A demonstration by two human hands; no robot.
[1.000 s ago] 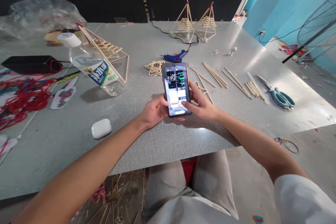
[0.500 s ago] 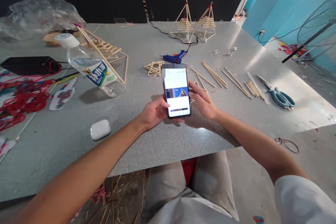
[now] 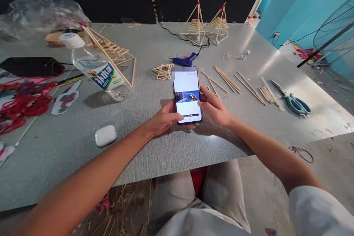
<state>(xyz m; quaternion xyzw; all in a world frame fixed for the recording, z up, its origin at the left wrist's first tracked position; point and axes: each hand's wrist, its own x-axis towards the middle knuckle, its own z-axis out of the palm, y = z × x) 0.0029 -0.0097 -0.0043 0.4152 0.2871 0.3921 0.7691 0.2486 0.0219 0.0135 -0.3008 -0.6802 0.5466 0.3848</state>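
Between my two hands I hold a smartphone (image 3: 188, 108) upright over the table's front part, its lit screen facing me with a bluish picture across the middle. My left hand (image 3: 166, 118) grips its lower left side, the thumb over the bottom of the screen. My right hand (image 3: 215, 107) closes on the right side, its thumb at the screen's edge. Just behind the phone lie a small star-shaped frame of sticks (image 3: 163, 71) and a blue glue gun (image 3: 184, 59). Some sticks behind the phone are partly hidden.
Loose wooden sticks (image 3: 226, 79) and scissors (image 3: 297, 104) lie to the right. At left stand a plastic bottle (image 3: 102, 72), a stick pyramid (image 3: 110, 49), red cord (image 3: 30, 105) and a white earbud case (image 3: 105, 135). Two stick pyramids (image 3: 197, 25) stand at the back.
My left thumb has reached further over the bottom of the screen. My right thumb has come onto the screen's right edge. The picture on the screen has changed slightly.
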